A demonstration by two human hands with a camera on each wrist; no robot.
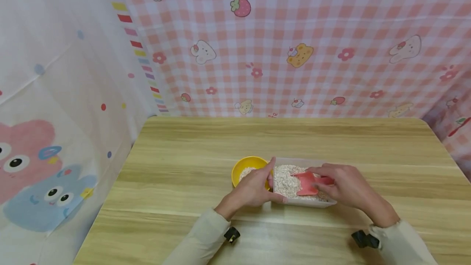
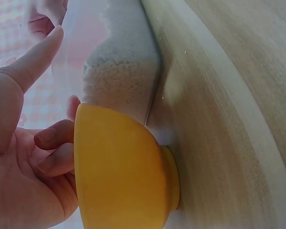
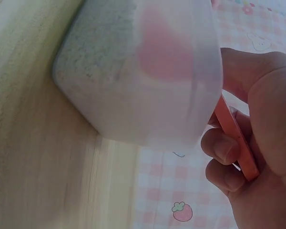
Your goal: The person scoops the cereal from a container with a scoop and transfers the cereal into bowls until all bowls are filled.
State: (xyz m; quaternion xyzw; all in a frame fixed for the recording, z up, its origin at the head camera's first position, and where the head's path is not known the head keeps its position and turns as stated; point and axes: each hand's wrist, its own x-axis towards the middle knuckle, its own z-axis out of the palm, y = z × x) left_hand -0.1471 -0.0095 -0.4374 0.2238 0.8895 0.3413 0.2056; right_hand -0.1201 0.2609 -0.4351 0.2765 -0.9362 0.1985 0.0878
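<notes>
A translucent plastic box point(image 1: 309, 204) filled with pale oat-like flakes point(image 1: 286, 180) stands on the table. My left hand point(image 1: 252, 187) holds its left end, thumb along the near side and the other fingers at the end wall. In my right hand point(image 1: 346, 185) I grip a red scoop point(image 1: 306, 184) by its handle; the blade lies in the box, against the flakes. The orange handle point(image 3: 238, 138) shows between curled fingers in the right wrist view. Close behind my left fingers is a yellow bowl point(image 2: 121, 167) with some flakes inside, partly hidden by that hand in the head view.
The wooden table point(image 1: 176, 146) ends at a pink checked cloth point(image 1: 272, 44) along the back. A white printed curtain point(image 1: 73, 105) hangs at the left. A few stray flakes lie on the tabletop beside the box in the left wrist view.
</notes>
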